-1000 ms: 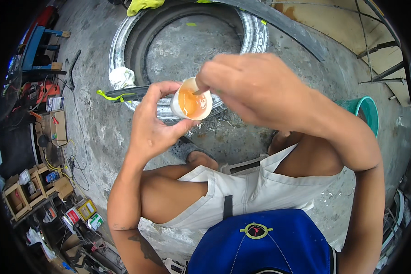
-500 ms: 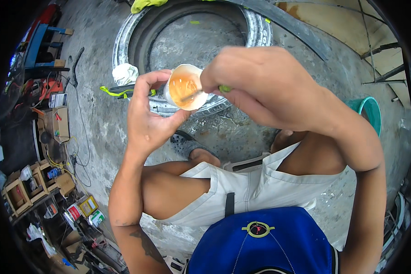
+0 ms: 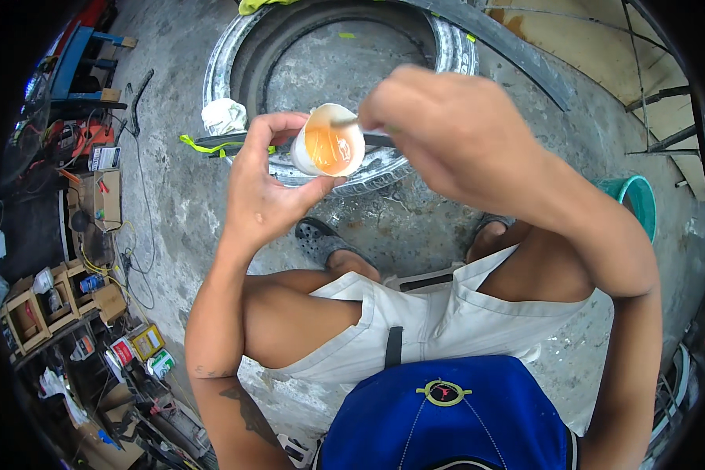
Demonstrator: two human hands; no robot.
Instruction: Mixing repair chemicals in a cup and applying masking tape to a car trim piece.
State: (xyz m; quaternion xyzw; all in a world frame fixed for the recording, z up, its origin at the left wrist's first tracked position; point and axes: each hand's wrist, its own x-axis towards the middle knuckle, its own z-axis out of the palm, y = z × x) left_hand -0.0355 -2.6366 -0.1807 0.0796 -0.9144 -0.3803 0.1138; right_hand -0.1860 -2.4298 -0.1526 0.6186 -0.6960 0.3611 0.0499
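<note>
My left hand (image 3: 270,176) is closed round a white cup (image 3: 301,154), thumb and fingers on opposite sides. The cup is tilted toward me, and glossy orange liquid (image 3: 330,149) shows inside. At the cup's right, my right hand (image 3: 446,129) pinches a thin greyish stirrer (image 3: 343,122), whose end reaches into the cup near its far rim. That hand is partly blurred, and the stirrer's grip end is hidden by the fingers. Behind the cup, a tire (image 3: 227,66) with a whitish, smeared surface lies flat on the floor.
A crumpled white cloth (image 3: 224,116) rests by the tire's left side, near a dark strip with a bright yellow-green edge (image 3: 200,146). A teal bucket (image 3: 641,205) stands at the right. Wooden boxes (image 3: 27,329), cans (image 3: 146,343) and cables crowd the left. A long dark strip (image 3: 517,59) lies far right.
The stirrer's tip has moved from the middle of the liquid toward the cup's far rim. The right hand has shifted slightly, and the cup has moved a little right and away.
</note>
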